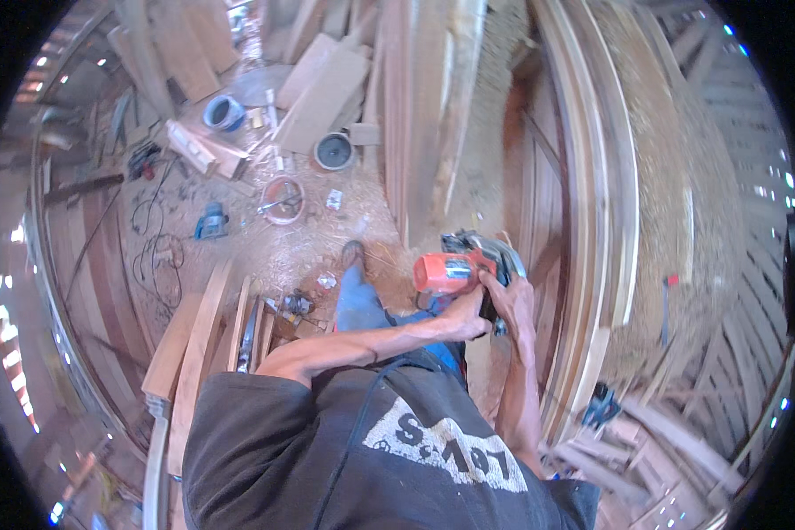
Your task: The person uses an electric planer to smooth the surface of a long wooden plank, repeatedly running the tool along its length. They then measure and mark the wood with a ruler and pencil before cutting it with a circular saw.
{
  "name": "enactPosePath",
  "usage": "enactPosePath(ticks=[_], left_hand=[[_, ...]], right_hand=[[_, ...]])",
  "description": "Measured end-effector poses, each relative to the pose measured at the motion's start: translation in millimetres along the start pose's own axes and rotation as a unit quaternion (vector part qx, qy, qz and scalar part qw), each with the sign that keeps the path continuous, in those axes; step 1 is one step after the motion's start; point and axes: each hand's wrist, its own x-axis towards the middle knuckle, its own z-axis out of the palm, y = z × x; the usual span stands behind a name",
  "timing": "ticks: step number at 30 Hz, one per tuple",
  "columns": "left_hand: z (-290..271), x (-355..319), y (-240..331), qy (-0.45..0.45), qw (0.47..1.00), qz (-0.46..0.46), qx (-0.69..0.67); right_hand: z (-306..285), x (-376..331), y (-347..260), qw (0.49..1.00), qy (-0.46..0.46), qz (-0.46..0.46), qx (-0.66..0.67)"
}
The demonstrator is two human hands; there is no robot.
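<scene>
Currently, both hands grip the orange circular saw (458, 268): the left hand (468, 315) is wrapped around its rear handle, the right hand (514, 300) clasps its right side. It rests on the wooden door panel (539, 190), beside the curved door frame (605, 203).

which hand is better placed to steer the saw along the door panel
Probably the right hand: it lies over the orange circular saw on the door-panel side. The left hand grips its rear from below, more a support.
</scene>
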Motion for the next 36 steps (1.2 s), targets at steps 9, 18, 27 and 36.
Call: enactPosePath(ticks=[9,18,27,36], left_hand=[[-100,-111,10,-0.173,0.978,0.022,0.118],[-550,-349,-263,0.470,0.831,-0.212,-0.208],[-1126,-335,-521,0.380,0.708,-0.291,0.519],[-1406,-190,-598,0.676,0.663,-0.284,0.150]], right_hand=[[51,-41,-12,0.999,-0.041,-0.015,-0.009],[205,11,-213,0.974,-0.089,-0.064,-0.200],[447,96,-370,0.965,-0.237,0.023,-0.108],[571,108,-501,0.943,-0.217,0.223,-0.117]])
